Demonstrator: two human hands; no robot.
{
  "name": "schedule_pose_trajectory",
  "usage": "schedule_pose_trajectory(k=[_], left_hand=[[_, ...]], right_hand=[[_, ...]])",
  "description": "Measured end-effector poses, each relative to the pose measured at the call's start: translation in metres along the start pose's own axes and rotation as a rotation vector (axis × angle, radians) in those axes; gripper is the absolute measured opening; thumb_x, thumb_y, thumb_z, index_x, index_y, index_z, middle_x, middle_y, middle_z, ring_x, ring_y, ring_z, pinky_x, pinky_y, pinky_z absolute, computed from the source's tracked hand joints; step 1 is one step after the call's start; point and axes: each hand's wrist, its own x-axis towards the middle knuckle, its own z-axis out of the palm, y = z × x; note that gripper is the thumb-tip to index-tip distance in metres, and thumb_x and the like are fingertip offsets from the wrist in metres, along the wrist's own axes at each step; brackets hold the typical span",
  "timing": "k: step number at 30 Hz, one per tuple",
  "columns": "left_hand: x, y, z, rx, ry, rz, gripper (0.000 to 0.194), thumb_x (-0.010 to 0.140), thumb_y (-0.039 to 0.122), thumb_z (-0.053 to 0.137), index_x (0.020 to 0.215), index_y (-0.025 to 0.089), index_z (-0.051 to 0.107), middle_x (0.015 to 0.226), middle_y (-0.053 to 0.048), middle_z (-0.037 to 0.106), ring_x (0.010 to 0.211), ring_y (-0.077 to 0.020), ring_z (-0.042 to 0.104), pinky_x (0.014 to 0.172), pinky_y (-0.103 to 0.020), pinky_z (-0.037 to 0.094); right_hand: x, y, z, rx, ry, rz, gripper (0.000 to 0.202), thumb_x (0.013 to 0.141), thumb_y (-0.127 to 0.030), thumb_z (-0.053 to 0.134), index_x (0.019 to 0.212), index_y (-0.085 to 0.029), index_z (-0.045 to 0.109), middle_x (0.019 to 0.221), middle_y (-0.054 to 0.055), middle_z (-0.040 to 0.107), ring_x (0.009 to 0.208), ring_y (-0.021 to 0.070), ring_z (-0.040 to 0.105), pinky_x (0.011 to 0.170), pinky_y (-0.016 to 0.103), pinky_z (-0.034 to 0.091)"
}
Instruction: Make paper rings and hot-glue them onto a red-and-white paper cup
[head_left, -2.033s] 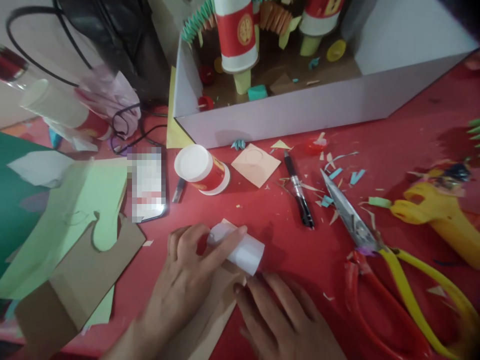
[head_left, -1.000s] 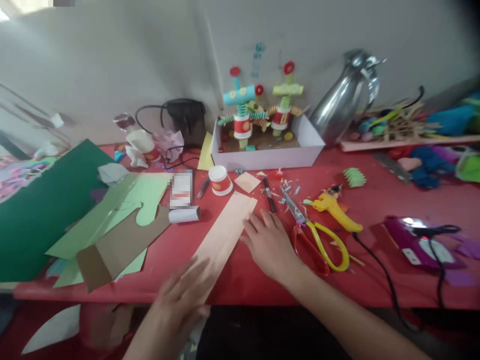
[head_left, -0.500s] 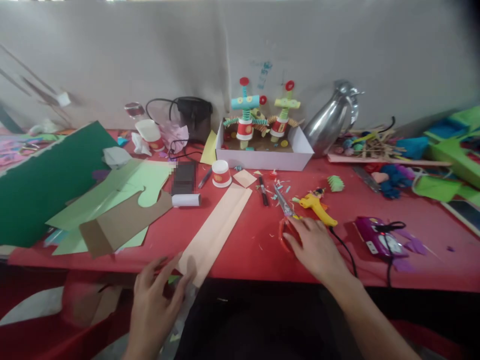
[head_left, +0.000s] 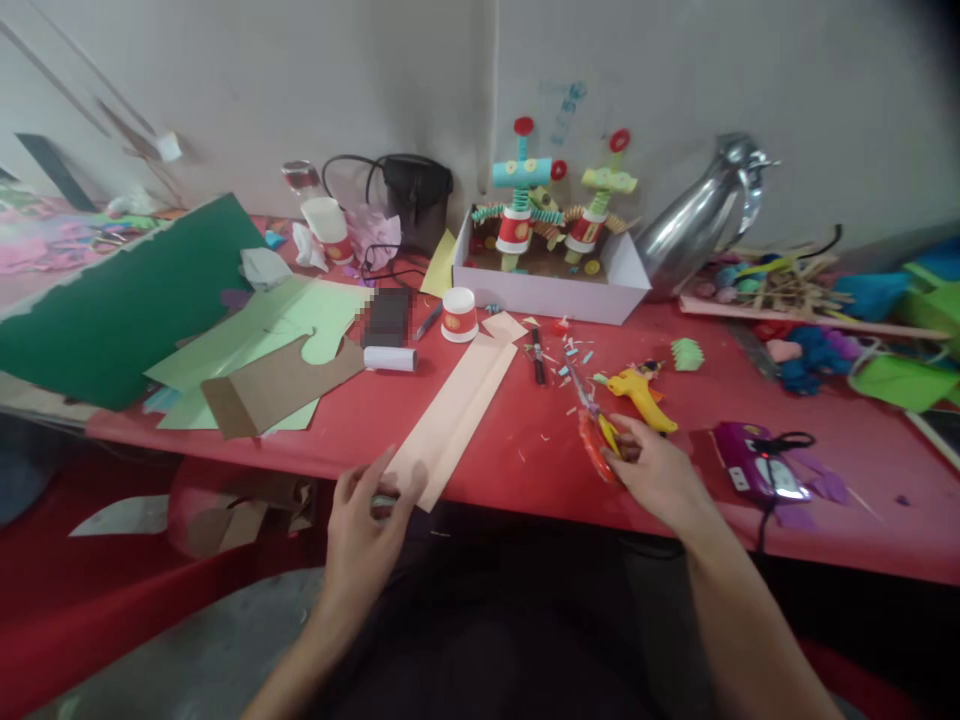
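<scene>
From the head view, the right hand (head_left: 628, 448) is gripping the scissors (head_left: 598, 450) by their handles, while the left hand (head_left: 386, 500) is curling at the near end of the peach paper strip (head_left: 463, 415); whether it is pinching it, I cannot tell. The strip is lying flat on the counter (head_left: 517, 460), seemingly uncut. Two cup figures (head_left: 514, 232) are standing in the box (head_left: 551, 293), looking assembled; the white tube (head_left: 390, 359) is lying loose, apparently unattached.

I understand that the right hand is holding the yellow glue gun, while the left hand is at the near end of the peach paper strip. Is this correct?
Not quite: the right hand is holding the scissors, not the yellow glue gun, as the head view shows. The left hand is at the near end of the peach paper strip.
</scene>
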Motion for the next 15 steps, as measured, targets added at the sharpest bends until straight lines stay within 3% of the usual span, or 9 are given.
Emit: schedule_pose_trajectory(k=[6, 9, 12, 15], left_hand=[[-0.007, -0.008, 0.008, -0.497, 0.094, -0.314, 0.065, 0.067, 0.045, 0.083, 0.124, 0.021, 0.063, 0.096, -0.001, 0.058, 0.081, -0.0142, 0.066, 0.073, -0.030, 0.061], [-0.008, 0.004, 0.014, -0.605, 0.090, -0.367, 0.061, 0.062, 0.038, 0.087, 0.116, 0.020, 0.065, 0.092, 0.001, 0.059, 0.078, -0.0124, 0.067, 0.075, -0.029, 0.060], [-0.012, 0.018, 0.020, -0.607, -0.039, -0.374, 0.053, 0.064, 0.036, 0.085, 0.111, 0.018, 0.068, 0.089, 0.001, 0.063, 0.075, -0.0131, 0.069, 0.075, -0.028, 0.059], [-0.016, 0.024, 0.020, -0.397, -0.251, -0.314, 0.034, 0.077, 0.040, 0.075, 0.102, 0.017, 0.073, 0.082, -0.003, 0.069, 0.066, -0.0155, 0.068, 0.064, -0.031, 0.058]], right_hand=[[-0.038, -0.003, -0.004, 0.585, -0.044, 0.121, 0.069, 0.066, -0.035, 0.080, 0.128, -0.020, 0.055, 0.110, 0.009, 0.067, 0.098, 0.0246, 0.066, 0.085, 0.040, 0.055], [-0.063, -0.017, -0.005, 0.838, -0.212, 0.117, 0.064, 0.069, -0.033, 0.084, 0.125, -0.024, 0.055, 0.093, 0.001, 0.061, 0.077, 0.0168, 0.061, 0.065, 0.030, 0.053], [-0.083, -0.026, -0.002, 1.120, -0.403, 0.123, 0.050, 0.077, -0.032, 0.079, 0.120, -0.026, 0.055, 0.078, -0.005, 0.051, 0.056, 0.0096, 0.047, 0.049, 0.024, 0.041], [-0.096, -0.023, 0.005, 1.211, -0.457, 0.125, 0.027, 0.080, -0.031, 0.077, 0.098, -0.024, 0.059, 0.079, -0.002, 0.052, 0.062, 0.0110, 0.053, 0.055, 0.026, 0.046]])
